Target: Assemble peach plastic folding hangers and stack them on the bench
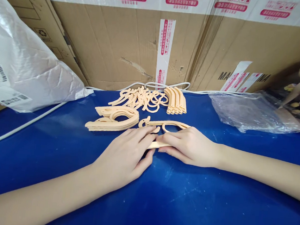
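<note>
My left hand (130,151) and my right hand (190,146) meet at the middle of the blue table. Between them is a beige plastic hanger arm (155,145), with the fingers of both hands closed on it and covering most of its length. Just beyond my fingers lies another beige hanger piece (170,123) with a curved hook end and a ring shape, partly hidden by the hands. Left of it, a stack of folded beige hangers (114,119) lies flat.
Farther back are a loose pile of beige hooks (140,99) and a neat row of curved hanger arms (176,101). A white cable (24,125) runs along the table to the cardboard boxes (119,46). A white parcel bag (29,65) leans at left; clear plastic (256,112) lies at right.
</note>
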A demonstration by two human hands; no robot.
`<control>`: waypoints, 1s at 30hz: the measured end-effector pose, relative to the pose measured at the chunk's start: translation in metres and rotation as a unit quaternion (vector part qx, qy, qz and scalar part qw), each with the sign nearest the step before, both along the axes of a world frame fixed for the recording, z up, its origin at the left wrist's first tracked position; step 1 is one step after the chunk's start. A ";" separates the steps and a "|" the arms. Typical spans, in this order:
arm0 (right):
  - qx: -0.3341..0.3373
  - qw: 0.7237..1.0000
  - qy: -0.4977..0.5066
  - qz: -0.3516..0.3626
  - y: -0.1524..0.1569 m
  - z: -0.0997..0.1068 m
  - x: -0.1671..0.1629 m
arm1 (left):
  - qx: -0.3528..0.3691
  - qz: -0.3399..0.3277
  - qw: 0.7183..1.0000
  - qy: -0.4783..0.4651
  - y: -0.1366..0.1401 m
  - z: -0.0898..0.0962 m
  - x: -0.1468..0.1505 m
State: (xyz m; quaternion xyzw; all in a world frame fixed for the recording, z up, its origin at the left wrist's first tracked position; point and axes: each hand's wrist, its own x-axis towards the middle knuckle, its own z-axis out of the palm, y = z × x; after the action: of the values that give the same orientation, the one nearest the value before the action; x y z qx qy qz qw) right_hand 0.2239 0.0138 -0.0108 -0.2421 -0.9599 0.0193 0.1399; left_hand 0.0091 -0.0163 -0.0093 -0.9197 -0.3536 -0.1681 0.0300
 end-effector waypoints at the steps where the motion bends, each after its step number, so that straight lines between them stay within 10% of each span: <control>1: 0.004 1.000 0.004 0.003 0.000 0.000 0.000 | 0.002 0.001 1.000 -0.001 0.000 0.000 0.000; 30: 0.206 0.978 -0.035 0.009 -0.007 0.001 -0.002 | -0.012 -0.007 0.999 -0.041 0.003 -0.002 0.001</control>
State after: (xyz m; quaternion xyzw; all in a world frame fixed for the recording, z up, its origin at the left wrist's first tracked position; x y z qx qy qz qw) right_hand 0.2220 0.0068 -0.0098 -0.1996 -0.9499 -0.1855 0.1530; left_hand 0.0097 -0.0134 -0.0111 -0.9148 -0.3502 -0.2013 0.0029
